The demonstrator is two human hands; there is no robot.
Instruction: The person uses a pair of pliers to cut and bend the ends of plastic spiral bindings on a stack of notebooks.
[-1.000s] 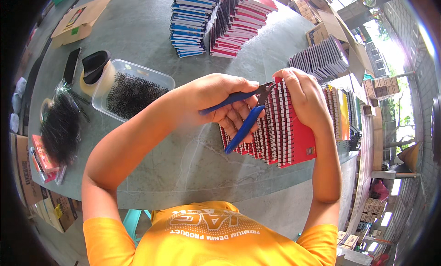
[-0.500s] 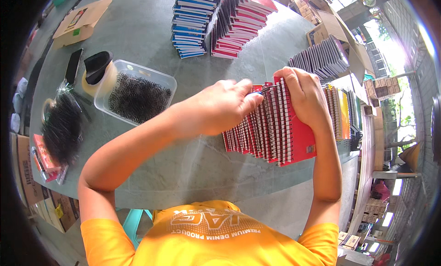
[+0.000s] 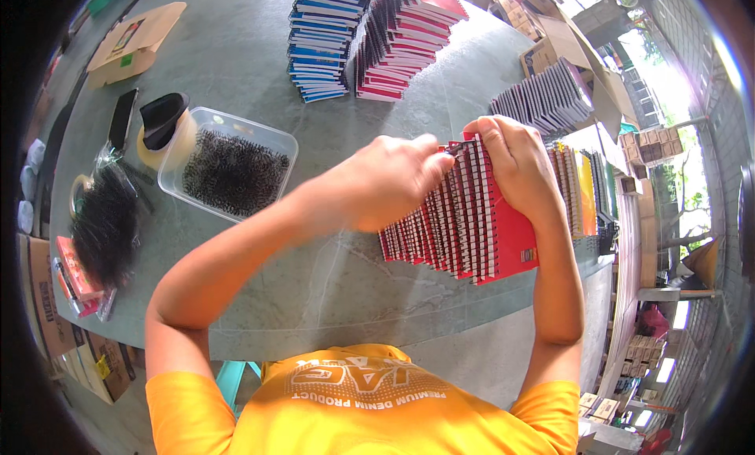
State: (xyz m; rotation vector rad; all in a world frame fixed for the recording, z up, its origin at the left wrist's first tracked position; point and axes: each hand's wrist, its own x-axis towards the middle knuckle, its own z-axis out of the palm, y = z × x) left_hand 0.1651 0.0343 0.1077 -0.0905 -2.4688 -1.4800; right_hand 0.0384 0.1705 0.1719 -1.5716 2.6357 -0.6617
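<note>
A row of red spiral-bound notebooks (image 3: pixel 515 231) stands on edge, leaning together, with the wire spines facing left. My right hand (image 3: pixel 515 160) lies over the top corner of the nearest notebook, its fingers bent over the upper edge and steadying the row. Closed in a fist, my left hand (image 3: pixel 397 180) is at the upper left of the row, by the top ends of the spirals. From it pokes the dark metal tip of a small pliers-like tool (image 3: pixel 457 147), touching or very near a spiral end. The tool's handles are mostly hidden in the fingers.
To the left, a clear plastic tub (image 3: pixel 287 168) holds many short black coils (image 3: pixel 236 172), beside a tape dispenser (image 3: pixel 163 121) and bagged black coils (image 3: pixel 110 227). Blue notebooks (image 3: pixel 318 50) and red-edged notebooks (image 3: pixel 405 42) stand far back. Grey-edged notebooks (image 3: pixel 543 101) and cartons (image 3: pixel 562 42) are right.
My left hand has turned slightly at the spiral ends, and the tool's blue handle part is now covered. My right hand stays on the notebooks. The whole view has shifted a little.
</note>
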